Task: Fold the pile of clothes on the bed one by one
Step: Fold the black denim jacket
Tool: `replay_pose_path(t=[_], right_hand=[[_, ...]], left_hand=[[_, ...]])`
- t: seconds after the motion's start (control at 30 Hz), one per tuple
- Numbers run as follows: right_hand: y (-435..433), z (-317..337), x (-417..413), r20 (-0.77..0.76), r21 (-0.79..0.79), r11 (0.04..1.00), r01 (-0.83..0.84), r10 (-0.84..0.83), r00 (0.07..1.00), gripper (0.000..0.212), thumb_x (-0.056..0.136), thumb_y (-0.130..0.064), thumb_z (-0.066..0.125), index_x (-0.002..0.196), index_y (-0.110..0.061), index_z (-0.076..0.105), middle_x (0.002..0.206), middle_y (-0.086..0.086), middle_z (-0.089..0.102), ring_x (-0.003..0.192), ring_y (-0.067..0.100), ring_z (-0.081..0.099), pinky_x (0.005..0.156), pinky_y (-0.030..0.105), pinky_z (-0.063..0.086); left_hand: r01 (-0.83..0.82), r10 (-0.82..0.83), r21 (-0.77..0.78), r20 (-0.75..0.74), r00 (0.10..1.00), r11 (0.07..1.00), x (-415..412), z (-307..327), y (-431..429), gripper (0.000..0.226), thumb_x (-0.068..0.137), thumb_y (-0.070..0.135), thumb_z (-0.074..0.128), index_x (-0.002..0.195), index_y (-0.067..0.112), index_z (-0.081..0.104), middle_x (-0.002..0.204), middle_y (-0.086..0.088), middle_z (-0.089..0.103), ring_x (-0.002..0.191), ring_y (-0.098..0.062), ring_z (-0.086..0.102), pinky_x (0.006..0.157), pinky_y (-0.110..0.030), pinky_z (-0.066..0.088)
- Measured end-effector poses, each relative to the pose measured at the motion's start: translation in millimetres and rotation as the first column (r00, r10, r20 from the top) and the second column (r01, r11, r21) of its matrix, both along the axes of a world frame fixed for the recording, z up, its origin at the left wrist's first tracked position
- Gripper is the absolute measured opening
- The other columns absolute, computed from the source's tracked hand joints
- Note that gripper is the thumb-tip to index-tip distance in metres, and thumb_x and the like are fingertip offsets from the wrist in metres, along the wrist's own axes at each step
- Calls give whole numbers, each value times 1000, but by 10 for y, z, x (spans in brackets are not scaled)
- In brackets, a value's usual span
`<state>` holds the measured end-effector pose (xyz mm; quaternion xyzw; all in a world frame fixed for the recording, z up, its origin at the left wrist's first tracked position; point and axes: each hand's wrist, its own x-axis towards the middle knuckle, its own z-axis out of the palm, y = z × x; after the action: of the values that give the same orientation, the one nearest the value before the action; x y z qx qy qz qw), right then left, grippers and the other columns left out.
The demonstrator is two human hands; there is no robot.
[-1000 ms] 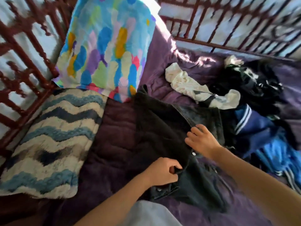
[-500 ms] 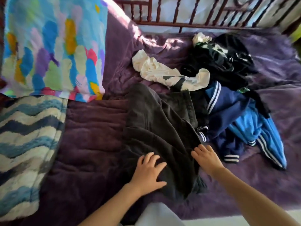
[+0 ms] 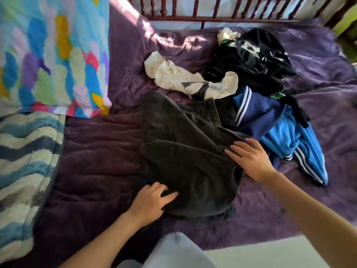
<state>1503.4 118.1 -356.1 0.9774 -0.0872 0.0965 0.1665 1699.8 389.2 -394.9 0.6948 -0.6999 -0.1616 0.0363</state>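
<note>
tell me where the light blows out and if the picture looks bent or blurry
Head view: sunlight washes out a patch of the purple blanket near the bed rail; the rail bows from the wide lens and the far right corner smears; the dark garment lies in shade, folds faint, yet the left hand and right hand on it look sharp.

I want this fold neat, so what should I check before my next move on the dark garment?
1. Left hand on the near edge of the dark garment: ok.
2. Right hand flat on its right side: ok.
3. Garment smoothed flat: not ok, ridges cross it.
4. Apart from the blue jacket: cannot tell, edges meet in shadow.
5. Room on the purple blanket to its left: ok.
</note>
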Motion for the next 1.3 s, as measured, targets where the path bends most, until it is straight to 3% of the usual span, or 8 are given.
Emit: replay_pose_path(t=[0.07, 0.17, 0.23, 0.57, 0.77, 0.9, 1.07, 1.3], right_hand=[[101, -134, -290, -165, 1, 992, 125, -123, 979, 33, 77, -13, 59, 107, -16, 72, 103, 10, 70, 97, 29, 67, 90, 40, 41], [328, -498, -661, -781, 63, 868, 493, -265, 565, 66, 91, -18, 52, 148, -26, 22, 152, 11, 25, 141, 27, 23, 110, 42, 24], [420, -698, -711, -864, 115, 757, 643, -243, 440, 66, 93, -17, 45, 149, -33, 14, 154, 4, 16, 142, 22, 14, 111, 39, 24], [-244, -773, 525, -452, 594, 407, 694, -545, 706, 40, 93, -17, 43, 132, -18, 51, 138, 8, 45, 130, 29, 34, 103, 38, 30], [-905, -851, 1292, -476, 683, 264, 681, -546, 689, 40, 96, -15, 37, 135, -11, 47, 137, 16, 46, 125, 35, 41, 103, 43, 37], [-1198, -992, 1636, -492, 689, 225, 689, -552, 673, 40, 96, -15, 38, 135, -12, 45, 135, 16, 49, 123, 34, 46, 98, 39, 39], [-1439, -1258, 1931, -535, 672, 195, 715, -540, 650, 47, 94, -16, 47, 139, -8, 38, 137, 15, 50, 125, 32, 46, 99, 35, 38], [-1498, -1544, 2234, -609, 690, 144, 709, -414, 677, 44, 88, -13, 58, 130, -2, 50, 128, 18, 56, 120, 33, 51, 96, 34, 41]], left_hand=[[100, -105, 123, 36, 994, 987, -144, -33, -97, 70, 53, 30, 81, 121, 34, 62, 106, -8, 65, 96, -20, 62, 73, -24, 50], [118, -145, 399, 36, 989, 909, -337, -192, -234, 62, 89, 31, 49, 146, 30, 24, 141, -15, 34, 129, -29, 30, 101, -43, 27], [123, -153, 458, 28, 988, 880, -371, -226, -308, 61, 90, 39, 47, 146, 30, 24, 142, -13, 34, 129, -29, 28, 102, -44, 23], [40, 149, 620, -250, 957, 784, -201, -285, -490, 49, 87, 59, 44, 132, 39, 48, 142, 9, 42, 127, -19, 30, 103, -37, 22], [-417, 651, 502, -541, 532, 758, 271, -201, -851, 22, 92, 21, 57, 107, 11, 69, 78, 24, 68, 74, 10, 58, 69, -7, 42], [-680, 718, 251, -369, 591, 689, 822, -247, -1273, 25, 91, 16, 57, 114, 11, 65, 117, -6, 61, 107, -23, 54, 93, -30, 41], [-743, 773, 217, -224, 593, 633, 1294, -452, -1802, 48, 91, 25, 56, 138, 20, 44, 139, -7, 41, 123, -28, 38, 99, -39, 38], [-487, 487, 12, 26, 873, 873, 1587, -723, -2500, 69, 90, 46, 50, 149, 31, 17, 158, -8, 9, 143, -31, 9, 111, -48, 17]])
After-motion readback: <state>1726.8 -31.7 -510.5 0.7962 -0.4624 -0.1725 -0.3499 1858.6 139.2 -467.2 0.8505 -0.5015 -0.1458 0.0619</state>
